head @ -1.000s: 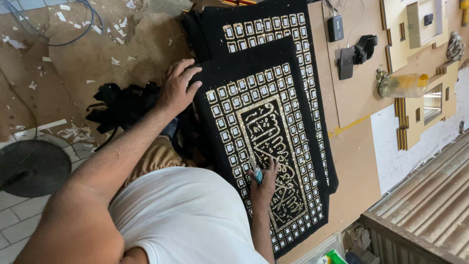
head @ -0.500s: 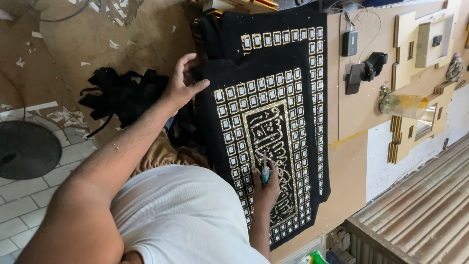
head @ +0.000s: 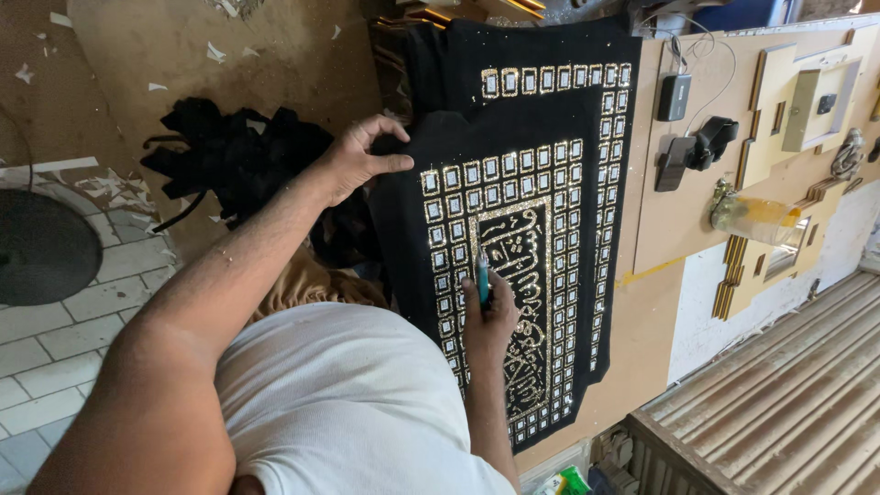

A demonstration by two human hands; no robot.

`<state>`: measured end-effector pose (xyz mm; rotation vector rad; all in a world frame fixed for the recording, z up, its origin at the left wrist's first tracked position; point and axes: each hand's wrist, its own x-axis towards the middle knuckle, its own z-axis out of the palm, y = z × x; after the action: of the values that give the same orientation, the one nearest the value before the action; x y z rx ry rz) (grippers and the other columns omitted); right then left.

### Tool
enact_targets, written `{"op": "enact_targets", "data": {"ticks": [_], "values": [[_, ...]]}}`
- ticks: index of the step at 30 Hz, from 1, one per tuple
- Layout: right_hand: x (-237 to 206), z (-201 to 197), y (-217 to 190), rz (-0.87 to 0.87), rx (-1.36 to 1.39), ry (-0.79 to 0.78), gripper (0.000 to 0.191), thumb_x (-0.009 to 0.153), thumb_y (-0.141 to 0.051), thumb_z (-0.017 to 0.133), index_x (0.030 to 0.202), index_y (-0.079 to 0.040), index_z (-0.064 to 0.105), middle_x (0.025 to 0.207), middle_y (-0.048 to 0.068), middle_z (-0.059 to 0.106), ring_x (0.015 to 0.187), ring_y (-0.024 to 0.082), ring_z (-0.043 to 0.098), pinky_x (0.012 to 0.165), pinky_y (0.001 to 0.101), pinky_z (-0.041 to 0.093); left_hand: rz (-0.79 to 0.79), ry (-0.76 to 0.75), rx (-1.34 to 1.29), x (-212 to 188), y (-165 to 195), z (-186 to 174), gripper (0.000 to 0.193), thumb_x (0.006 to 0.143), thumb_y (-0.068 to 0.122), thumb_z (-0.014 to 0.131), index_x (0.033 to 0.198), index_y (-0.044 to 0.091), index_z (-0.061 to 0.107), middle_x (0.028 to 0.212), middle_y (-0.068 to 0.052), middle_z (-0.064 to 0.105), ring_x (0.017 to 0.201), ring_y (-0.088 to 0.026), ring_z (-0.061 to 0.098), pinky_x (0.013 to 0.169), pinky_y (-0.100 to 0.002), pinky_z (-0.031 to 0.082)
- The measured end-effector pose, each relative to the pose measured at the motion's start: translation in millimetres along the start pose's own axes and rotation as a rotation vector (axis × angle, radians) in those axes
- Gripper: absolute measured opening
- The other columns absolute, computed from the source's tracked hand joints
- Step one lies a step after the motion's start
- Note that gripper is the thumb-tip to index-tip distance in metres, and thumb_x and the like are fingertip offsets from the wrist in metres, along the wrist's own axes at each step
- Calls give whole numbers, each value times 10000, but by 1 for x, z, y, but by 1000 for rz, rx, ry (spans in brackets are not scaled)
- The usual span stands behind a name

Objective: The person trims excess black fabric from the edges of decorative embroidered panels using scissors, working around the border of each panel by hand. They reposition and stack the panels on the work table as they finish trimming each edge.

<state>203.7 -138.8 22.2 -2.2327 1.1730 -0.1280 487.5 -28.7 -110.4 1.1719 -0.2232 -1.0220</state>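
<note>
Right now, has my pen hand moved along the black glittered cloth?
Yes. The right hand with the teal pen slid up beside the gold calligraphy panel, toward its top end.

A plastic bottle point(head: 756, 218) is lying on the wooden board point(head: 674, 229); black fabric scraps point(head: 234, 165) are sitting beside a round black base point(head: 41, 247).

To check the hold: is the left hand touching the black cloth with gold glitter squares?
Touching. The head view shows the left hand resting with fingers on the edge of the black cloth with gold glitter squares.
</note>
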Motion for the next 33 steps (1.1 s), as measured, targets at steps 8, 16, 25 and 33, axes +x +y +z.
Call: {"op": "enact_targets", "data": {"ticks": [8, 16, 25, 33], "values": [[29, 22, -58, -96, 176, -140, 245, 1065, -278, 613, 1136, -44, 623, 785, 37, 712, 643, 85, 708, 528, 242, 569, 27, 159, 312, 0, -11, -5, 381, 795, 321, 906, 1061, 90, 761, 1305, -79, 653, 1257, -227, 601, 1084, -402, 471], [66, 53, -96, -264, -20, -251, 493, 1059, -167, 566, 1530, -123, 424, 952, 113, 744, 628, 200, 728, 571, 351, 586, 92, 148, 124, -9, -19, -4, 195, 948, 213, 797, 1048, 51, 754, 1035, -21, 732, 944, -93, 631, 858, -273, 523], [74, 71, -100, -541, -388, -192, 547, 1046, -157, 606, 1553, -295, 455, 924, 115, 712, 682, 317, 704, 561, 446, 550, 264, 246, 288, -14, -24, -10, 166, 1020, 205, 712, 1036, 40, 720, 894, -9, 736, 802, -76, 643, 718, -253, 512], [68, 73, -109, -554, -485, -228, 532, 1014, -149, 636, 1521, -261, 517, 819, 122, 696, 639, 308, 703, 541, 444, 551, 527, 265, 487, -13, -21, -20, 101, 1001, 104, 700, 964, 13, 678, 934, -89, 695, 881, -238, 678, 772, -351, 526]]}}
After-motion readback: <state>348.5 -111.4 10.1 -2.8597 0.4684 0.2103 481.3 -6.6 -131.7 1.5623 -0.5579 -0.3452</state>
